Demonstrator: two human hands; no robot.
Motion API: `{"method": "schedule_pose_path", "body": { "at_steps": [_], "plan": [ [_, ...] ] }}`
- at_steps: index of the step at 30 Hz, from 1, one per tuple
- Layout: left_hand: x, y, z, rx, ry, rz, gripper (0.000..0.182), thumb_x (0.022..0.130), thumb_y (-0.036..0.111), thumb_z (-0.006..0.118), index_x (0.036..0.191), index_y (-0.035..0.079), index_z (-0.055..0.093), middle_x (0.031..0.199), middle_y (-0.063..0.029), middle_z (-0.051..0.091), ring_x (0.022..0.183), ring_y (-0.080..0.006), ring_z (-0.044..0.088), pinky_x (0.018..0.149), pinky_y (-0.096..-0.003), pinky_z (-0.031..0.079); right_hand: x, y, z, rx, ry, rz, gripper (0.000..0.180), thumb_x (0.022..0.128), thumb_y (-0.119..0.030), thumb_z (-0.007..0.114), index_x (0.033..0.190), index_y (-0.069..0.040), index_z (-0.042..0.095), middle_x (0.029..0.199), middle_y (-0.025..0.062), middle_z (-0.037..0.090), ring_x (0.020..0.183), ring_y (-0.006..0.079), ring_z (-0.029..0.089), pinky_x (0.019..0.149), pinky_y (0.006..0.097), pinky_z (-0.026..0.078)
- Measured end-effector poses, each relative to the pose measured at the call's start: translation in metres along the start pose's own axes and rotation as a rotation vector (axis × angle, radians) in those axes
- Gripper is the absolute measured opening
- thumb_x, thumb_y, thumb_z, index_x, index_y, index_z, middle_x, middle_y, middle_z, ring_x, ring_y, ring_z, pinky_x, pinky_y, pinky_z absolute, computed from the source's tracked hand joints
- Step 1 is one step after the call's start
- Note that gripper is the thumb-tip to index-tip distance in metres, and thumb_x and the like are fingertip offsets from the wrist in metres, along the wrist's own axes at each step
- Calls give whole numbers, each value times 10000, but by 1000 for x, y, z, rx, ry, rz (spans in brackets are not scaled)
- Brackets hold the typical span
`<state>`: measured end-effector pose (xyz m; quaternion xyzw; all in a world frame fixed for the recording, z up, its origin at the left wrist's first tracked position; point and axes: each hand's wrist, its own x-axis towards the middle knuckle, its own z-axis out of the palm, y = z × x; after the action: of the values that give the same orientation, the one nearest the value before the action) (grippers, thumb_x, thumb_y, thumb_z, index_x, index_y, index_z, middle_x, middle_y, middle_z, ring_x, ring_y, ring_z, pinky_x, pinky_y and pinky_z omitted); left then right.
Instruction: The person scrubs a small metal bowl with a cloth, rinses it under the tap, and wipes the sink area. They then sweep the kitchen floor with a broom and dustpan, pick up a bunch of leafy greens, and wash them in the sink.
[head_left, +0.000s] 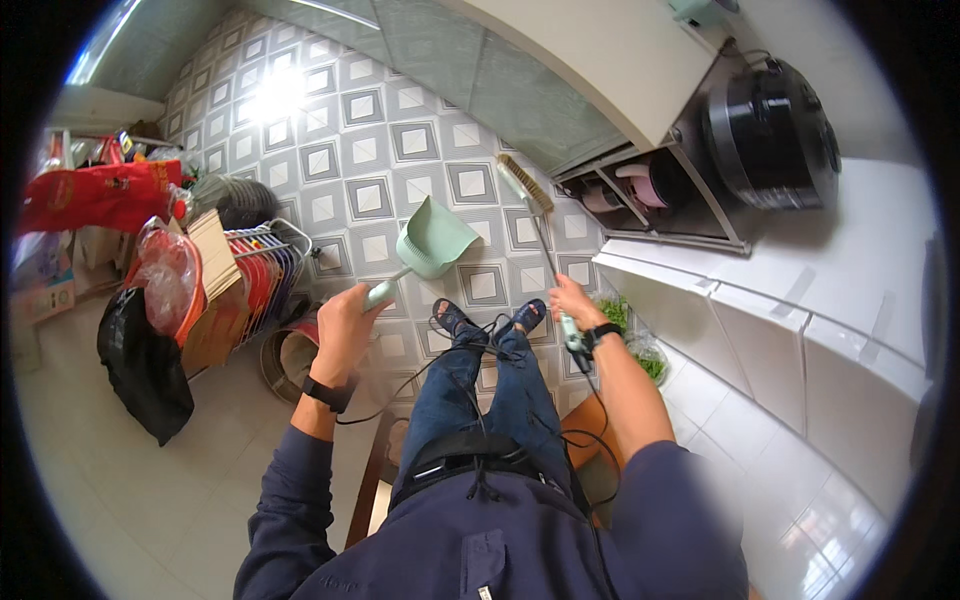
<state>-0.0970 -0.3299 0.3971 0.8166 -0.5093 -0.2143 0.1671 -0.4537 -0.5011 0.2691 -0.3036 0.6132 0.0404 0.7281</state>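
Note:
My left hand (346, 326) grips the handle of a mint-green dustpan (435, 236). The pan lies ahead of my feet, over the patterned tile floor (367, 154), its wide mouth turned away from me; whether it touches the tiles I cannot tell. In my right hand (573, 301) is the long handle of a small broom (525, 184) with tan bristles and a pale green head. That head is at the foot of the cabinet, to the right of the dustpan and apart from it. Loose dirt is not discernible on the tiles.
On the left stand a wire rack (270, 262) with cardboard, a black plastic bag (142, 367) and a round bin (289, 356). White cabinets (757, 315) run along the right, with bagged greens (649, 356) by their base. Black cables (397, 397) hang around my legs.

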Motion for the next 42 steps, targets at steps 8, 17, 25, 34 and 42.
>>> {"method": "schedule_pose_path", "body": {
  "at_steps": [8, 17, 25, 34, 42],
  "plan": [
    [-4, 36, 18, 35, -46, 34, 339, 820, 323, 746, 809, 12, 611, 692, -198, 586, 659, -400, 573, 580, -427, 452, -60, 79, 5, -98, -79, -8, 651, 915, -71, 506, 1517, -55, 261, 731, 50, 532, 528, 125, 499, 429, 293, 432],
    [-31, 71, 31, 89, -29, 99, 350, 828, 341, 733, 811, 14, 608, 697, -187, 601, 686, -395, 593, 596, -433, 460, -101, 133, -74, 7, 100, 5, 653, 946, -77, 495, 1540, -88, 222, 704, 30, 504, 513, 114, 476, 433, 304, 417],
    [-65, 120, 85, 126, -61, 153, 380, 828, 383, 726, 826, 19, 620, 693, -204, 605, 689, -404, 601, 600, -454, 461, -51, 183, -43, 40, 23, -30, 417, 937, -50, 465, 1322, -59, 304, 708, 59, 492, 522, 188, 470, 432, 381, 424],
    [-165, 136, 99, 59, 28, 40, 353, 825, 344, 737, 795, 19, 603, 696, -213, 580, 685, -417, 577, 574, -443, 442, -147, 201, -149, -79, -154, -74, 679, 920, -68, 515, 1531, -76, 221, 700, 2, 472, 503, 91, 430, 427, 271, 395],
    [-277, 119, 105, -78, 106, -228, 300, 802, 271, 765, 761, 46, 571, 671, -180, 554, 640, -387, 550, 564, -414, 437, -85, 212, -117, -221, -18, -58, 690, 941, -74, 466, 1550, -85, 141, 680, 32, 496, 495, 147, 475, 429, 317, 430]
  ]
}}
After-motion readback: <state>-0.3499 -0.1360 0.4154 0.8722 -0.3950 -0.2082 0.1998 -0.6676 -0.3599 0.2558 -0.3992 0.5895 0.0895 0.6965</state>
